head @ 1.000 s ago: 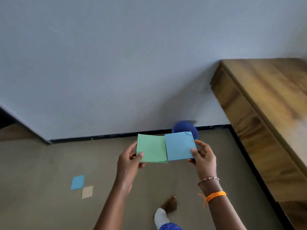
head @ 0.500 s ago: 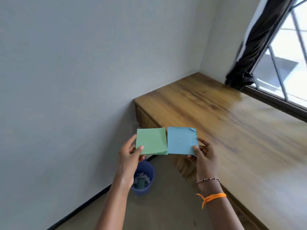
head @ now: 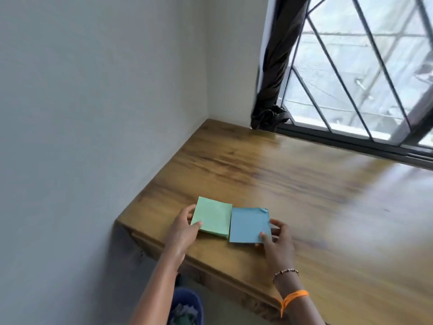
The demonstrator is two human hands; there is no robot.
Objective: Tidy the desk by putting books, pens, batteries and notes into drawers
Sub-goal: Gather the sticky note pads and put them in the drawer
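My left hand (head: 181, 231) pinches a green pad of sticky notes (head: 214, 218) by its left edge, thumb on top. Beside it, edge to edge, my right hand (head: 276, 242) pinches a blue pad of sticky notes (head: 248, 225) at its right corner; one corner of the blue pad curls up. Both pads are low over the near left corner of the wooden desk (head: 304, 188); I cannot tell whether they touch it. No drawer shows open.
The desk runs along a barred window (head: 365, 73) with a dark bunched curtain (head: 274, 90) at its left. A white wall (head: 93, 113) bounds the desk's left side. Below the desk's front edge stands a blue bin (head: 187, 306) with paper scraps.
My view swung from the floor up to the desk. Both hands, still gripping the green and blue pads side by side, moved from over the floor to low over the desk corner.
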